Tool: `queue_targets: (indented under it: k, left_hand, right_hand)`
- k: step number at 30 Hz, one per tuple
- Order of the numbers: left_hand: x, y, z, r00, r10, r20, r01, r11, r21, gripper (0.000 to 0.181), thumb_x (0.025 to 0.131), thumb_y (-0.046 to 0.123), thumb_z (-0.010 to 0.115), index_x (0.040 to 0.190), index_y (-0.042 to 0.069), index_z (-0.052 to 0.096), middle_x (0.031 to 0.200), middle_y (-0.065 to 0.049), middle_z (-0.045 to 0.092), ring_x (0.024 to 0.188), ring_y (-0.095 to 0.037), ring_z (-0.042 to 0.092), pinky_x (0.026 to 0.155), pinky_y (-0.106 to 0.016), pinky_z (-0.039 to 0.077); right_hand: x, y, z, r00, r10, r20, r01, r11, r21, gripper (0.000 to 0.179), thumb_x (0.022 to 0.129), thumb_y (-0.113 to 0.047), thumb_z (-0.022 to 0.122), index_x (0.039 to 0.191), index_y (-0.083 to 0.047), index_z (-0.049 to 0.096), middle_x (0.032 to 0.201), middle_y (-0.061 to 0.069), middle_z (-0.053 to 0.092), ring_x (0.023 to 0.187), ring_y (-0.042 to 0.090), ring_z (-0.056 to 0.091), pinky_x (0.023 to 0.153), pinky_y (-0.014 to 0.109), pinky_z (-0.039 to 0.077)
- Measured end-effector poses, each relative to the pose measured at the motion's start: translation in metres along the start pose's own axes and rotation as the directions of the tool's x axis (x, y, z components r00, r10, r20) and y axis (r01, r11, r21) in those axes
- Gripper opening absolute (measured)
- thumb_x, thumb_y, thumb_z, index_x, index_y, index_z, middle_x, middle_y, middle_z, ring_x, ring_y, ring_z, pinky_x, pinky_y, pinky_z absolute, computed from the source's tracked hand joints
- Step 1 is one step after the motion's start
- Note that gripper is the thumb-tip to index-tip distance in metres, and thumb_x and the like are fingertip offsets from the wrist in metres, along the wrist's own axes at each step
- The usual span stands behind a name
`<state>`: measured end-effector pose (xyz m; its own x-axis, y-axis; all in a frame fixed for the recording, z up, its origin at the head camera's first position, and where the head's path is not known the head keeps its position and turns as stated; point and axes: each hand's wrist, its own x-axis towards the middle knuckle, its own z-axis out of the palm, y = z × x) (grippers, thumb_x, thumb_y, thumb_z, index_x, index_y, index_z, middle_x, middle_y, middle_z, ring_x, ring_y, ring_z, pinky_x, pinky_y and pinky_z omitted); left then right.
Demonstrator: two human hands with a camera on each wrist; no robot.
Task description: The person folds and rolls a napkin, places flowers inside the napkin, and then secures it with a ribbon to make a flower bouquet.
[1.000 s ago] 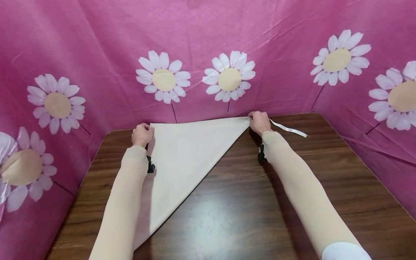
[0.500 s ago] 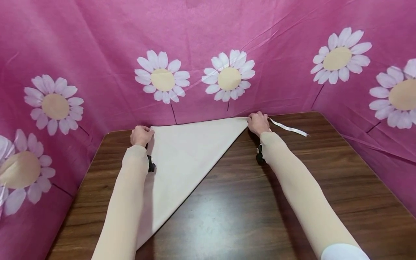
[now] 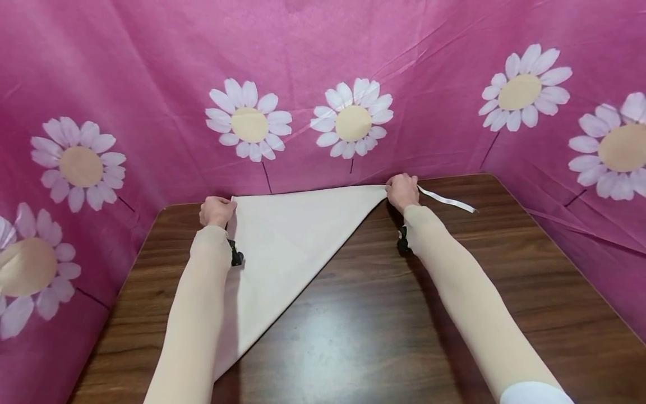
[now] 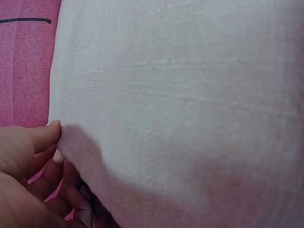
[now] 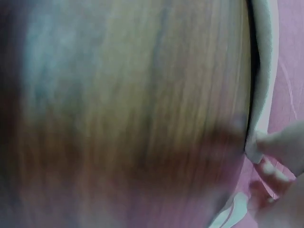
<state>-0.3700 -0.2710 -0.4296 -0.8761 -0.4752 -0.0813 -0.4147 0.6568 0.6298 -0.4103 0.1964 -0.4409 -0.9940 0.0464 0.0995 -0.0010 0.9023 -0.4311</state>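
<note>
A cream cloth [image 3: 287,241], folded into a triangle, lies with its long slanting edge toward the right front. At its far left corner my left hand [image 3: 217,212] pinches the edge between thumb and fingers. My right hand [image 3: 402,192] grips the narrow right corner, and a white strap [image 3: 446,201] trails out beyond it. The left wrist view shows the thumb [image 4: 45,135] on top of the cloth, with faint creases running from the edge. In the right wrist view, fingertips [image 5: 270,173] pinch the cloth's tapered end. My left forearm covers part of the cloth's left side.
The brown wooden table [image 3: 363,314] carries the cloth near its back edge. A pink curtain [image 3: 303,45] printed with white daisies hangs close behind and along both sides. Black wrist cameras [image 3: 236,253] sit under the sleeves.
My left hand and the cloth's left corner have shifted slightly left and toward me. The right hand keeps its grip on the other corner, almost still.
</note>
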Motion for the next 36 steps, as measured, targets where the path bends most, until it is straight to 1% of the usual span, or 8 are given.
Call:
queue_targets:
  k: [5,11,19,21,24,27,32,36]
  left_hand:
    - [0.000,0.002,0.003,1.000,-0.016,-0.017,0.016,1.000,0.002,0.031,0.095,0.032,0.064,0.108,0.007,0.076,0.121,-0.017,0.069,0.116,-0.042,0.060,0.097,-0.053,0.046]
    - [0.002,0.004,0.004,0.999,-0.036,-0.029,0.036,0.999,0.000,0.035,0.099,0.034,0.061,0.114,0.006,0.075,0.123,-0.017,0.069,0.118,-0.042,0.059,0.098,-0.053,0.046]
    - [0.002,0.005,0.004,0.998,-0.053,-0.031,0.052,0.998,-0.022,0.035,0.100,0.033,0.060,0.116,0.006,0.075,0.124,-0.018,0.068,0.119,-0.042,0.058,0.100,-0.053,0.045]
    - [0.002,0.005,0.004,0.998,-0.052,-0.028,0.052,0.999,-0.015,0.035,0.100,0.033,0.060,0.116,0.006,0.075,0.125,-0.017,0.068,0.119,-0.042,0.058,0.099,-0.053,0.045]
    - [0.002,0.004,0.002,0.999,-0.046,-0.017,0.046,0.999,-0.010,0.035,0.100,0.034,0.059,0.117,0.007,0.075,0.126,-0.017,0.068,0.119,-0.042,0.058,0.099,-0.054,0.044]
    - [0.003,0.004,-0.001,1.000,-0.021,0.018,0.020,1.000,0.011,0.037,0.101,0.035,0.056,0.119,0.009,0.074,0.130,-0.018,0.065,0.122,-0.043,0.056,0.100,-0.055,0.044]
    - [0.002,0.002,-0.006,0.998,0.027,0.064,-0.029,0.999,0.029,0.036,0.100,0.031,0.055,0.122,0.009,0.073,0.134,-0.019,0.063,0.124,-0.045,0.054,0.101,-0.056,0.044]
    - [0.001,0.000,-0.004,0.997,0.037,0.063,-0.037,0.999,0.001,0.032,0.099,0.026,0.061,0.120,0.006,0.074,0.130,-0.019,0.065,0.125,-0.044,0.052,0.104,-0.055,0.041]
  right_hand:
    - [-0.001,-0.003,0.001,0.998,-0.070,-0.009,0.070,0.998,0.008,0.038,0.099,-0.015,0.059,0.132,0.004,0.060,0.133,0.030,0.049,0.125,0.050,0.041,0.104,0.059,0.038]
    - [-0.005,-0.014,-0.004,0.974,-0.129,0.188,0.152,0.982,-0.116,0.036,0.099,-0.027,0.058,0.109,0.006,0.066,0.121,0.031,0.057,0.118,0.050,0.050,0.103,0.060,0.038]
    - [-0.007,-0.017,-0.006,0.940,-0.139,0.311,0.209,0.956,-0.204,0.054,0.102,-0.040,0.053,0.121,0.010,0.061,0.134,0.033,0.053,0.129,0.048,0.044,0.108,0.058,0.036]
    - [-0.007,-0.016,-0.006,0.923,-0.137,0.360,0.221,0.953,-0.206,0.064,0.103,-0.044,0.051,0.131,0.013,0.055,0.142,0.035,0.047,0.138,0.048,0.036,0.112,0.057,0.032]
    - [-0.007,-0.016,-0.005,0.894,-0.105,0.436,0.208,0.959,-0.194,0.083,0.103,-0.051,0.048,0.146,0.018,0.033,0.154,0.040,0.026,0.146,0.051,0.020,0.117,0.059,0.023]
    - [-0.005,-0.014,-0.005,0.871,-0.084,0.484,0.195,0.963,-0.184,0.101,0.099,-0.060,0.048,0.151,0.020,0.014,0.158,0.042,0.007,0.148,0.053,0.009,0.118,0.062,0.016]
    - [-0.003,-0.012,-0.006,0.853,-0.089,0.514,0.193,0.969,-0.154,0.114,0.093,-0.069,0.052,0.153,0.017,0.007,0.159,0.040,-0.001,0.150,0.049,-0.002,0.119,0.062,0.006]
    - [-0.005,-0.009,-0.008,0.848,-0.078,0.525,0.185,0.971,-0.155,0.115,0.093,-0.071,0.050,0.155,0.014,0.004,0.161,0.037,-0.004,0.151,0.046,-0.004,0.119,0.062,0.003]
